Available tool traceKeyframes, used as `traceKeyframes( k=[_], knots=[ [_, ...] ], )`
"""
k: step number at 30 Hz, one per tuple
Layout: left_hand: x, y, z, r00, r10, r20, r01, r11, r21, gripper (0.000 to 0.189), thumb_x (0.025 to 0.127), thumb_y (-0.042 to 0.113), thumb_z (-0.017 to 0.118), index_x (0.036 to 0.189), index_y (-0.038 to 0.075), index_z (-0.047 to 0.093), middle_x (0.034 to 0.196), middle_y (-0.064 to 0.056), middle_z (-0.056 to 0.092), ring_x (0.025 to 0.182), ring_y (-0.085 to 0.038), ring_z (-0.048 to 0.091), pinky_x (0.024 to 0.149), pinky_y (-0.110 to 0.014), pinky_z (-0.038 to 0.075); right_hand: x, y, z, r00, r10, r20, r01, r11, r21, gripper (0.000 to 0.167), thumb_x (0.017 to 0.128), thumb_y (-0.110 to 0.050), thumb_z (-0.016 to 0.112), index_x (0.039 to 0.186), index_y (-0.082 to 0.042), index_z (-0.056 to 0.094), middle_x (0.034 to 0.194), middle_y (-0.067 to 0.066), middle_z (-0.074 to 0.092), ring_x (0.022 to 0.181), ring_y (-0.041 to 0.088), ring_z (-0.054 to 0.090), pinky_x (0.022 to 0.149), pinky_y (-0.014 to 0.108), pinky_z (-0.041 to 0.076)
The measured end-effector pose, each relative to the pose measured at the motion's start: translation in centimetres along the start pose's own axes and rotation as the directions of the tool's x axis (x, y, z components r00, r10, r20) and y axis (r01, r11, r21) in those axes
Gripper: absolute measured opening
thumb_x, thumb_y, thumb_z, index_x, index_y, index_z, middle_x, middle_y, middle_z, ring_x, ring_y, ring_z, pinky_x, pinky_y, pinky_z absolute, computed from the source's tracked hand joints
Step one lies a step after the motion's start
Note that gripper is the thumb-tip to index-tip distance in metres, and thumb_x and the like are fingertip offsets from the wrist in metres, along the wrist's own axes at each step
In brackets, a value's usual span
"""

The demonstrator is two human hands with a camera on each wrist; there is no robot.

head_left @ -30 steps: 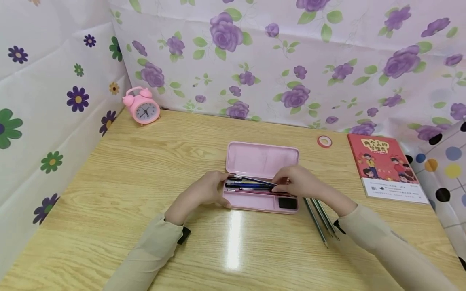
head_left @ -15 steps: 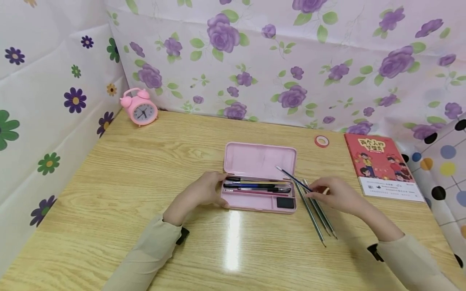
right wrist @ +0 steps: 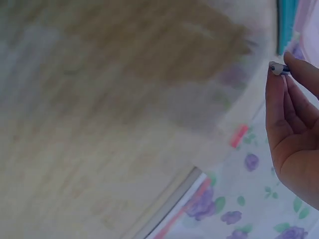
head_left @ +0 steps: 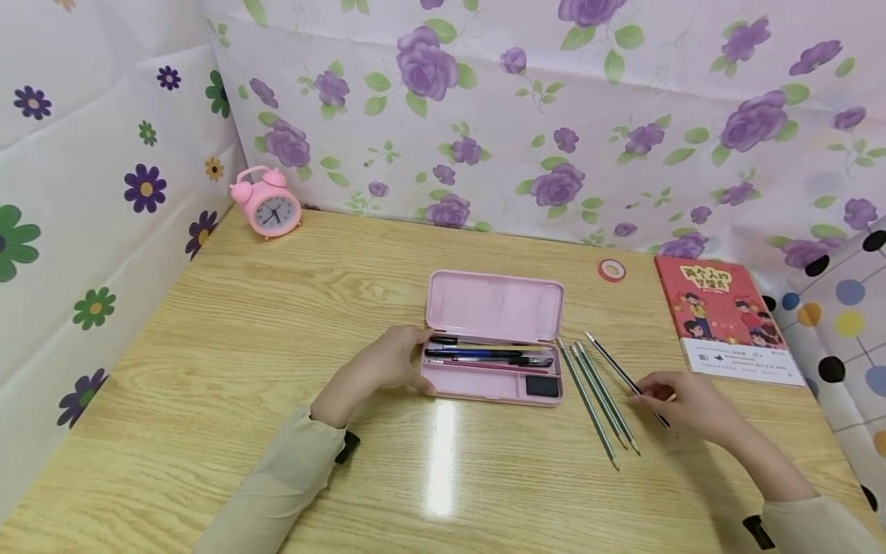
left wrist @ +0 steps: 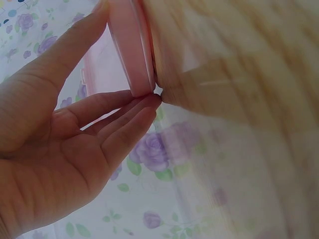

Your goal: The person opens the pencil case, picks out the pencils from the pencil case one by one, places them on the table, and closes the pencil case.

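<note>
The pink pencil case (head_left: 477, 382) lies on the table with its lid (head_left: 494, 304) raised. Several pens and pencils fill its rear compartment, and a black eraser-like block (head_left: 542, 385) sits in the front right one. My left hand (head_left: 379, 369) holds the case by its left end, thumb at the front and fingers behind; the left wrist view shows the fingers against the case's side (left wrist: 132, 50). To the right of the case, my right hand (head_left: 692, 408) pinches a dark blue pencil (head_left: 612, 362), its sharpened end toward me. Several green pencils (head_left: 604, 396) lie between that hand and the case.
A red-covered book (head_left: 727, 308) lies at the right, beyond my right hand. A small roll of red tape (head_left: 612, 269) is toward the back. The pink alarm clock (head_left: 270, 208) stands in the far left corner, by the flowered cloth walls.
My right hand has taken the dark blue pencil out of the case and carried it right and toward me, past the green pencils. My left hand stays on the case.
</note>
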State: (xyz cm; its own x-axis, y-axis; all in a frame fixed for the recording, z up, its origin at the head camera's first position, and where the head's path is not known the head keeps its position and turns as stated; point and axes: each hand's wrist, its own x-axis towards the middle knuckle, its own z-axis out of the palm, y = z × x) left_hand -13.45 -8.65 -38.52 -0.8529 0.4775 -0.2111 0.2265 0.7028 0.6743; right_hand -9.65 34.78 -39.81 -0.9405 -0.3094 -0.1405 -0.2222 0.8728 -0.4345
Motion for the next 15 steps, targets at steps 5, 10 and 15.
traceKeyframes(
  k=[5,10,15],
  knots=[
    [0.0,-0.1,0.0,1.000,0.008,-0.003,-0.008,1.000,-0.004,0.083,0.061,0.018,0.087,0.132,-0.002,0.050,0.124,-0.015,0.058,0.118,-0.028,0.050,0.105,-0.041,0.038,-0.4,0.4,0.8,1.000,0.026,-0.016,-0.026,1.000,0.017,0.017,0.083,-0.028,0.071,0.088,-0.012,0.071,0.071,-0.008,0.061,0.063,0.001,0.050,0.053,0.020,0.043],
    [-0.1,0.1,0.0,1.000,-0.002,-0.002,0.002,1.000,-0.013,0.086,0.061,0.018,0.087,0.134,-0.003,0.047,0.126,-0.017,0.056,0.119,-0.029,0.050,0.105,-0.041,0.038,-0.5,0.4,1.4,0.998,0.055,-0.023,-0.054,0.998,0.037,0.020,0.082,-0.032,0.071,0.088,-0.013,0.069,0.070,-0.008,0.059,0.060,0.002,0.050,0.052,0.021,0.043],
    [-0.1,0.1,0.0,1.000,-0.010,-0.002,0.010,1.000,-0.024,0.086,0.061,0.017,0.087,0.134,-0.002,0.047,0.127,-0.017,0.056,0.120,-0.029,0.049,0.106,-0.041,0.037,-0.5,-0.1,1.8,0.996,0.088,-0.011,-0.088,0.995,0.049,0.028,0.082,-0.037,0.069,0.094,-0.011,0.068,0.072,-0.007,0.060,0.063,0.003,0.052,0.054,0.021,0.045]
  ],
)
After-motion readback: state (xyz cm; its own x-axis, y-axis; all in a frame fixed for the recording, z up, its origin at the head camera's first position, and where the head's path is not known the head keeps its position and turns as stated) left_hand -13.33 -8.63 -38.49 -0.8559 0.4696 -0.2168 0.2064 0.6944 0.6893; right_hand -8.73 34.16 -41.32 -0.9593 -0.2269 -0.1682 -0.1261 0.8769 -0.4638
